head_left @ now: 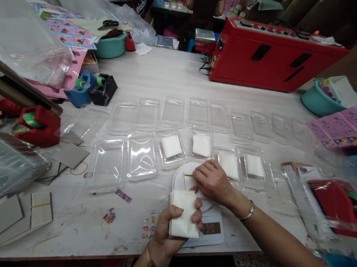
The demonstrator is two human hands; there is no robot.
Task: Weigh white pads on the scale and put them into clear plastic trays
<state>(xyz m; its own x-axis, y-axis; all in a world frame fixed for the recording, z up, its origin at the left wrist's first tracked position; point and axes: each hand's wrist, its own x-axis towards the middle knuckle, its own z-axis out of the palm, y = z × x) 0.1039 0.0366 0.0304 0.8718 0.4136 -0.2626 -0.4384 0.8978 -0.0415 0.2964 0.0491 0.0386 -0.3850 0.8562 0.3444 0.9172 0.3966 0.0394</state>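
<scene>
My left hand (168,225) is closed around a stack of white paper squares (184,213), held just above the table's front edge. My right hand (212,181) rests knuckles-up on a small white scale (212,231), its fingers curled onto a white square (188,180) lying on the scale's round pan. Clear plastic blister trays (140,155) lie in two rows beyond the hands. Some of the near-row trays hold a white square (171,146).
A red machine (267,59) stands at the back right. Tape dispensers (102,87) and a red one (40,124) sit at the left, with grey card pieces (70,155). Teal bowls (320,100), pink printed cards (342,127) and plastic bags (27,42) crowd the edges.
</scene>
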